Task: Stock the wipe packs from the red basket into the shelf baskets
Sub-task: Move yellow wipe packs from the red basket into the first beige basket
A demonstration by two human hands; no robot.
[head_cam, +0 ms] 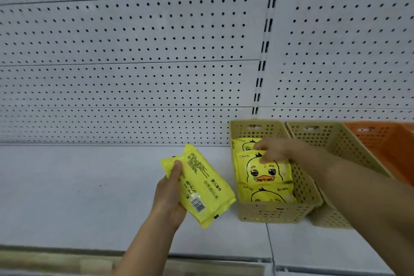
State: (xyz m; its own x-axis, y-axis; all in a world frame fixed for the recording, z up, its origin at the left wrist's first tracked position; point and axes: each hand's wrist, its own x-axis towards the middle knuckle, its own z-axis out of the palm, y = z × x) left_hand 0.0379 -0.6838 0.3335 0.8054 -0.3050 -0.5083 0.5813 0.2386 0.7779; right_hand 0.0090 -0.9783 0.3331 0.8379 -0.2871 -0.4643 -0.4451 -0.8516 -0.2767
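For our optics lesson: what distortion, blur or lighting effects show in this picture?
Head view: wide-angle lens bows the pegboard seams; light flat, shadows faint; right hand slightly soft; print on the wipe pack in the left hand is legible.

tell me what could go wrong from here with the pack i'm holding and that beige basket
The beige basket looks nearly full with three packs, so the held pack may jam or ride over the rim. It is barcode side up in the left hand, while the middle pack gripped by the right hand shows its duck face; it could go in reversed.
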